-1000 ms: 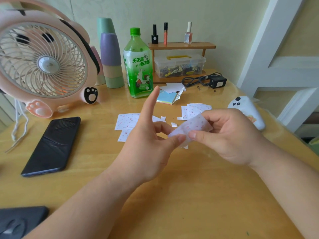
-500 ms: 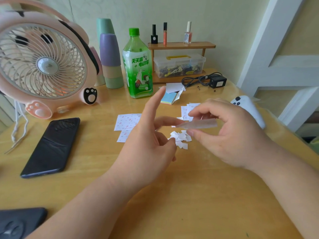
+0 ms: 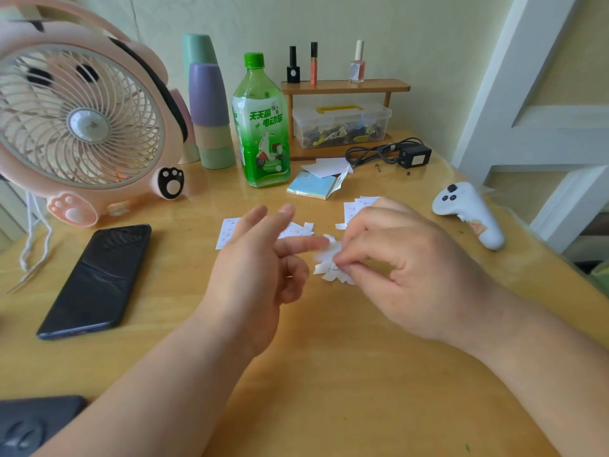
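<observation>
Left hand (image 3: 253,282): fingers spread and mostly straight, gripping nothing; one fingertip reaches toward the other hand.
Right hand (image 3: 408,275): thumb and forefinger pinched on the paper scraps (image 3: 324,270).
Scraps' place: heaped on the worktop (image 3: 329,374), between both hands.
Sticker sheets (image 3: 226,233): just behind the left.
Phone (image 3: 95,278): further left.
Controller (image 3: 471,212): beyond the right.

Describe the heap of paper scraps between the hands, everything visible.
The heap of paper scraps is a small loose cluster of thin white pieces with ragged, pointed corners, lying on the yellowish wooden table between the two hands. The right hand covers its right part and pinches a scrap at its top between thumb and forefinger. The left hand does not grip it; its outstretched forefinger ends at the heap's far edge, beside a small curled white bit.
</observation>
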Demonstrator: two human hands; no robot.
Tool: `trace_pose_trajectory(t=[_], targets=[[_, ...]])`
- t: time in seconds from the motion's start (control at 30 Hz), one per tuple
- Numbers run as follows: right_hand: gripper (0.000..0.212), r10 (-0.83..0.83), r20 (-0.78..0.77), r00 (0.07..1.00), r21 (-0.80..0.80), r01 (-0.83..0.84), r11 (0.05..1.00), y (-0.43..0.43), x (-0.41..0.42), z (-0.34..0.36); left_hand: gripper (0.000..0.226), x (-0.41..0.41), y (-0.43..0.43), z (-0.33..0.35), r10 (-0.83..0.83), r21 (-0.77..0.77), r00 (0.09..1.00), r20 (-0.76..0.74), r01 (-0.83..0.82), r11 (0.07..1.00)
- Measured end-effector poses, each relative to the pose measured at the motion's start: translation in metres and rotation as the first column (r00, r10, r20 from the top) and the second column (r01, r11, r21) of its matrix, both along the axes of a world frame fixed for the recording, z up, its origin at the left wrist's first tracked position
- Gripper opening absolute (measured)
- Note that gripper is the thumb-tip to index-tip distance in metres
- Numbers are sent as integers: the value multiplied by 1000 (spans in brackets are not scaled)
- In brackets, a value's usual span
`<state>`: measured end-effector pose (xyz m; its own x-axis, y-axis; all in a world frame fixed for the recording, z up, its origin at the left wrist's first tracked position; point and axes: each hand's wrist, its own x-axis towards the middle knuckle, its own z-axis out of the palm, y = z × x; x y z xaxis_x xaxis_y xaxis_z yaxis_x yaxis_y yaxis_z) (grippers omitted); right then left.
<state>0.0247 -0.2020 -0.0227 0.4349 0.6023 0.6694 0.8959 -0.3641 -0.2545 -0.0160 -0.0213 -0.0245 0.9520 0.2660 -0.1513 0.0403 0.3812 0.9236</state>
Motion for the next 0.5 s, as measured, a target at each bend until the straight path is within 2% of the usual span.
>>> trace_pose_trajectory(t=[0.1, 0.2, 0.23, 0.3, 0.37, 0.4, 0.5], targets=[[11, 37, 25, 999, -5, -37, 999, 4, -10, 2, 26, 10, 15, 0, 109, -106, 986, -123, -122, 987], [17, 70, 50, 996, 2, -70, 998, 9, -16, 4, 22, 13, 26, -2, 127, -3, 981, -150, -129, 992], [19, 76, 55, 996, 4, -76, 997, 10, -16, 4, 19, 11, 26, -1, 80, 19, 986, -146, -78, 997], [21, 84, 46, 995, 7, -85, 996, 9, -14, 2, 20, 5, 21, 2, -119, -4, 986, -120, 120, 993], [22, 87, 9, 996, 10, -87, 996, 6, -11, 1, 21, 0, 17, 5, -330, -56, 941, -73, 327, 943], [24, 84, -16, 996, 7, -84, 996, 4, -9, 1, 24, -1, 16, 5, -386, -68, 921, -42, 383, 921], [26, 58, -94, 994, -7, -59, 998, 1, -6, 1, 43, 1, 18, 2, -366, -67, 930, 3, 366, 928]])
